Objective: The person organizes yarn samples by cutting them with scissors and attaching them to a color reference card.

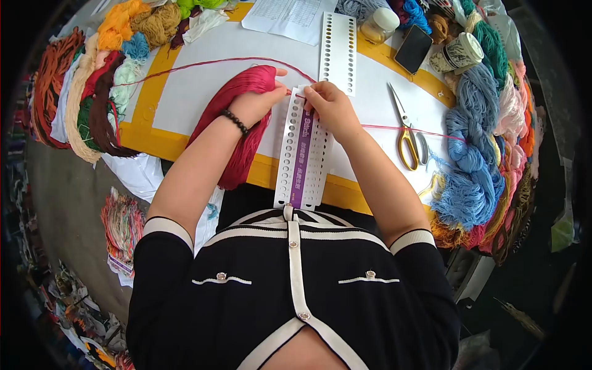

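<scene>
A thick skein of crimson thread (237, 132) hangs over my left hand (262, 102), whose thumb and fingers are closed on a strand near the top of the punched card. My right hand (327, 108) pinches the upper right corner of that white thread card (302, 154), which has rows of holes and a purple printed strip. A short red strand passes between the two hands at the card's top. The card's lower end rests against my shirt front. Exactly how my right fingertips hold the thread is hidden.
Scissors with yellow handles (407, 148) lie right of my hands. Another punched card (338, 52), a phone (414, 49), a lidded jar (380, 26) and a patterned cup (456, 54) stand or lie beyond. Blue yarn (472, 166) and orange yarn (120, 23) line the table's sides.
</scene>
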Action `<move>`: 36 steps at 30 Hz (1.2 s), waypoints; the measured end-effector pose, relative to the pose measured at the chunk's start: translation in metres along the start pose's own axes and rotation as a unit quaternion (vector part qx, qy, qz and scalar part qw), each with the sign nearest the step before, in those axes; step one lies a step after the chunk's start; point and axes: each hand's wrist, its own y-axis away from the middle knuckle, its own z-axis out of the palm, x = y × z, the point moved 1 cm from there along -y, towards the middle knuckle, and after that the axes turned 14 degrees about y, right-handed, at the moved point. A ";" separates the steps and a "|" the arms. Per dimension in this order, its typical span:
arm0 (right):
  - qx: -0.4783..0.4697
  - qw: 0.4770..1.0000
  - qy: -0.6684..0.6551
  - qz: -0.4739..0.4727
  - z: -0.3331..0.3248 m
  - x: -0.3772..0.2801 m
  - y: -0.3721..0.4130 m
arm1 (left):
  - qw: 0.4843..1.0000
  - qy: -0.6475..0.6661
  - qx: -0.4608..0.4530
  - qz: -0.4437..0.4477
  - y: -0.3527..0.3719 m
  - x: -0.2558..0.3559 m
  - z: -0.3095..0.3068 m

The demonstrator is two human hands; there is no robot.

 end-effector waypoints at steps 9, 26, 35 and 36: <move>0.005 0.981 -0.191 0.023 -0.002 0.007 0.003 | 0.996 0.008 -0.090 -0.015 0.005 -0.004 0.020; 0.146 0.962 0.125 -0.196 -0.074 0.029 0.022 | 0.859 0.510 -0.036 -0.015 0.048 0.058 -0.089; 0.182 0.941 0.278 0.062 -0.081 0.022 -0.001 | 0.897 0.311 0.291 0.117 0.064 0.056 -0.124; 0.179 0.942 0.278 0.061 -0.076 0.013 0.006 | 0.904 0.286 0.305 0.087 0.074 0.060 -0.077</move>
